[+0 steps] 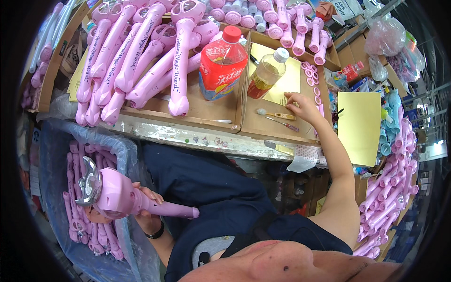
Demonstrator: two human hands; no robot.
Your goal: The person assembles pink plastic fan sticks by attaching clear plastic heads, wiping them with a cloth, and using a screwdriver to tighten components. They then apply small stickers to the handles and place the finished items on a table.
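Observation:
My left hand [149, 203] is closed around the handle of a pink toy wand [117, 193] with a silver, horned ornament at its head. The wand lies almost level across my lap, its head toward a lined bin on the left. My right hand [304, 109] reaches over the workbench, fingers partly spread at the lower edge of a yellow sheet [289, 77]. Just below those fingers lie a small brush [277, 115] with a yellowish handle and a thin screwdriver [286, 124]. Whether the fingertips touch the sheet is hard to make out.
A bottle with a red label [223, 66] and a bottle of brown drink [268, 74] stand on the bench. Several pink wands [134, 61] are heaped behind. More wands fill the blue-lined bin [127, 141]. Pink parts [387, 188] are stacked at right, near a yellow panel [359, 127].

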